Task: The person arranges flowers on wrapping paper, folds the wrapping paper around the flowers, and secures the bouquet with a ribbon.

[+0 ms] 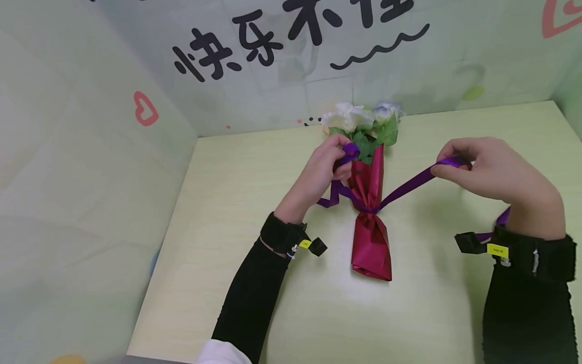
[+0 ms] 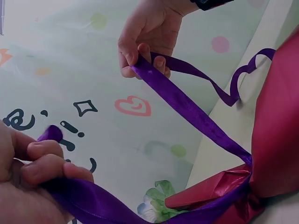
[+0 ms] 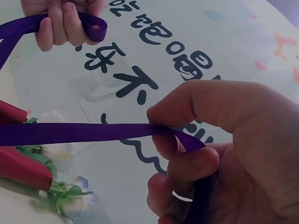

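A bouquet in dark red wrapping paper (image 1: 370,245) lies on the table, its white and pale blue flowers (image 1: 347,117) and green leaves at the far end. Purple ribbon (image 1: 406,186) goes round the gathered waist of the wrapping. On the left, my left hand (image 1: 324,164) grips one part of the ribbon, with a loop showing above its fingers. My right hand (image 1: 493,167) pinches the other part between thumb and forefinger, drawn taut up to the right. In the right wrist view, the ribbon's tail (image 3: 201,200) runs down past the curled fingers of that hand.
The pale wooden table (image 1: 236,222) extends to both sides of the bouquet. Behind it stands a printed backdrop (image 1: 273,91) with dark characters and hearts, and another panel (image 1: 68,202) closes the left side. Ribbon also hangs near the right wrist strap (image 1: 536,255).
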A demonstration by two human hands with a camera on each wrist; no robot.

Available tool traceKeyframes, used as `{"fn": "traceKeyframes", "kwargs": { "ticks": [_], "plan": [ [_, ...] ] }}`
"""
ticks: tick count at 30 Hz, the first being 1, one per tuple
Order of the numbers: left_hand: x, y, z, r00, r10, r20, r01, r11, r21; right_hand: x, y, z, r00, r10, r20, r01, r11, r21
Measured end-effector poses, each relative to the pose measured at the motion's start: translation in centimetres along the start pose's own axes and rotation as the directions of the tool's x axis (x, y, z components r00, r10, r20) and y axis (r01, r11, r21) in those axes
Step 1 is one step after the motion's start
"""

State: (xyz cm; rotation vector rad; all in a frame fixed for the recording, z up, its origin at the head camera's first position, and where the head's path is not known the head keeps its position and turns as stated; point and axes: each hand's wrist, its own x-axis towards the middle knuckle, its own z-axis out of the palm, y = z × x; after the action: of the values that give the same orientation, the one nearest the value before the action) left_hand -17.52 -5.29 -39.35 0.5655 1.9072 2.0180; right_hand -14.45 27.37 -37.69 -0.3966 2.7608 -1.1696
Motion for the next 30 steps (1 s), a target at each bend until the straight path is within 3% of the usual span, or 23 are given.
{"fn": "traceKeyframes", "kwargs": {
  "ticks": [7, 10, 14, 20, 24, 28, 30],
  "plan": [
    [0.1, -0.2, -0.1, 0.994, -0.025, 0.106, 0.013, 0.994, 0.109, 0.1, 0.6, -0.2, 0.997, 0.027, -0.071, -0.023, 0.998, 0.056],
    [0.2, -0.3, -0.2, 0.989, -0.051, 0.138, 0.028, 0.987, 0.16, 0.8, 0.6, 0.5, 0.987, -0.05, -0.153, 0.055, 0.998, 0.03],
    [0.4, -0.6, -0.1, 0.984, -0.112, 0.14, 0.079, 0.971, 0.224, 2.2, 0.0, 2.2, 0.95, -0.136, -0.279, 0.129, 0.991, -0.045],
    [0.5, -0.6, -0.2, 0.966, -0.223, 0.129, 0.172, 0.93, 0.325, 3.9, -1.8, 6.0, 0.925, 0.004, -0.379, 0.022, 0.998, 0.065],
    [0.5, -0.4, -0.8, 0.947, -0.277, 0.164, 0.192, 0.895, 0.402, 5.1, -2.4, 8.8, 0.949, -0.033, -0.314, 0.076, 0.989, 0.127],
    [0.4, -0.2, -1.7, 0.934, -0.308, 0.18, 0.208, 0.88, 0.426, 5.9, -2.5, 11.1, 0.984, -0.1, -0.15, 0.121, 0.984, 0.135],
    [0.3, -0.1, -2.2, 0.932, -0.316, 0.18, 0.218, 0.881, 0.419, 6.3, -2.5, 11.9, 0.99, -0.13, -0.058, 0.136, 0.984, 0.111]
  ]
}}
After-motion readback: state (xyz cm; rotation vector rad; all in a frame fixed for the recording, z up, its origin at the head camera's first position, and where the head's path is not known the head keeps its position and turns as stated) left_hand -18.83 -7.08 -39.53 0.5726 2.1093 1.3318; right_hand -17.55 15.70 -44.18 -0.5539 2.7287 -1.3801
